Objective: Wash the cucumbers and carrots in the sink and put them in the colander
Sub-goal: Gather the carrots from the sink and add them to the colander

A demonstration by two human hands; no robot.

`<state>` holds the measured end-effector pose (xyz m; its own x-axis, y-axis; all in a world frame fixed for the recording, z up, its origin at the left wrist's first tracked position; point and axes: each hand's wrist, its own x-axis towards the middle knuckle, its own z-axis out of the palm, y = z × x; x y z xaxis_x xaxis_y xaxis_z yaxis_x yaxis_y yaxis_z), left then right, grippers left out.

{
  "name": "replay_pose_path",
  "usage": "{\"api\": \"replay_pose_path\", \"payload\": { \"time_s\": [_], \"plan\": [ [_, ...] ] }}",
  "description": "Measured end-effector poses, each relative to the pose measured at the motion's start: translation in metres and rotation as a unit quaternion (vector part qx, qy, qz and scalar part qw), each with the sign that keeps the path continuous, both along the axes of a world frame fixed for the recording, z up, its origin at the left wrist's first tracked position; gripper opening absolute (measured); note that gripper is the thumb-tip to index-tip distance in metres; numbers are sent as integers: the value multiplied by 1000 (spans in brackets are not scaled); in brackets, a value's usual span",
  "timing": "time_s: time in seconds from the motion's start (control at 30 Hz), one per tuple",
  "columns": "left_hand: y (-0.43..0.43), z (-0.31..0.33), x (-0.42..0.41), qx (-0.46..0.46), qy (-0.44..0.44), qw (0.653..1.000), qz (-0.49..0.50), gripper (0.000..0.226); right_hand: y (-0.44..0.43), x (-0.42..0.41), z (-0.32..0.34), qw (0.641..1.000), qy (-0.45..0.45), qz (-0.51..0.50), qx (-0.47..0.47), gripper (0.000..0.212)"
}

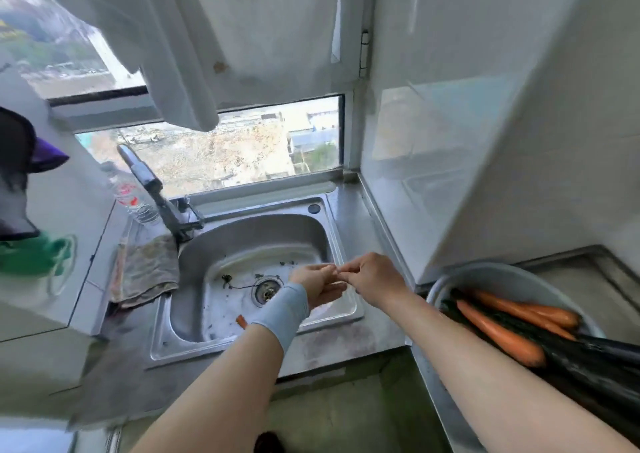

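Over the right side of the steel sink (249, 230), my left hand (320, 284), with a pale blue band on its wrist, and my right hand (372, 277) meet at the fingertips. Nothing shows in either hand. Their fingers are loosely bent. A short orange carrot piece (241, 321) lies on the sink floor beside my left wrist. To the right, a round grey colander (512, 276) on the counter holds whole carrots (498, 334) and dark green cucumbers (606, 359). My right forearm partly hides its near rim.
The tap (152, 189) stands at the sink's back left; no water shows running. A stained cloth (145, 269) lies left of the basin, a plastic bottle (133, 199) behind it. The drain (266, 288) has dark scraps around it. A white wall block (485, 140) rises right of the sink.
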<state>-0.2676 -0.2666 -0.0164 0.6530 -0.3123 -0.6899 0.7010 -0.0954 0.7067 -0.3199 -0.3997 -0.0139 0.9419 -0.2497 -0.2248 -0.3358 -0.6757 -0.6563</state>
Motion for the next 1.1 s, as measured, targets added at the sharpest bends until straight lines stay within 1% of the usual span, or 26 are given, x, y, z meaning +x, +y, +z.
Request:
{"api": "replay_pose_path", "payload": {
  "time_s": [0.03, 0.1, 0.2, 0.27, 0.3, 0.37, 0.4, 0.43, 0.47, 0.5, 0.6, 0.67, 0.77, 0.83, 0.9, 0.97, 1.0, 1.1],
  "plan": [
    [21, -4, 16, -4, 7, 1000, 5, 12, 21, 19, -6, 1000, 5, 8, -18, 14],
    [61, -14, 47, 14, 2, 1000, 0, 15, 59, 55, -17, 998, 7, 16, -59, 15],
    [119, -37, 92, 78, -14, 997, -12, 22, 104, 104, -31, 997, 3, 27, -74, 17],
    [153, -55, 116, 133, -12, 991, -11, 21, 122, 132, -45, 992, 19, 20, -121, 28],
    [168, -65, 126, 163, -14, 986, -16, 19, 127, 145, -54, 988, 40, 24, -145, 32],
    [191, -83, 138, 204, -14, 979, -24, 18, 136, 164, -74, 978, 109, 64, -166, 20],
    [200, -94, 143, 218, -10, 975, -31, 19, 138, 172, -86, 972, 143, 86, -167, 29],
    [206, -102, 147, 234, -4, 971, -41, 19, 139, 177, -98, 967, 171, 98, -164, 44],
    [211, -111, 150, 248, 3, 967, -53, 19, 139, 182, -107, 965, 188, 90, -157, 50],
    [214, -119, 153, 260, 9, 963, -67, 20, 138, 187, -117, 968, 185, 75, -154, 47],
    [216, -140, 159, 288, 11, 952, -103, 26, 142, 200, -142, 970, 186, 66, -144, 22],
    [214, -153, 162, 319, 6, 938, -138, 30, 151, 206, -158, 967, 204, 83, -129, 19],
    [212, -179, 166, 358, -5, 915, -185, 29, 174, 212, -191, 953, 240, 150, -110, 28],
    [212, -196, 170, 369, 4, 906, -206, 31, 191, 215, -212, 936, 267, 204, -105, 26],
    [212, -215, 175, 377, 10, 895, -239, 44, 207, 219, -237, 914, 294, 258, -108, 23],
    [213, -233, 179, 387, 18, 884, -263, 56, 223, 222, -258, 894, 307, 301, -131, 29],
    [214, -242, 180, 392, 18, 879, -269, 54, 230, 223, -267, 888, 304, 311, -149, 30],
    [220, -264, 182, 397, 6, 870, -294, 33, 246, 225, -286, 883, 275, 329, -193, 33]
  ]
}}
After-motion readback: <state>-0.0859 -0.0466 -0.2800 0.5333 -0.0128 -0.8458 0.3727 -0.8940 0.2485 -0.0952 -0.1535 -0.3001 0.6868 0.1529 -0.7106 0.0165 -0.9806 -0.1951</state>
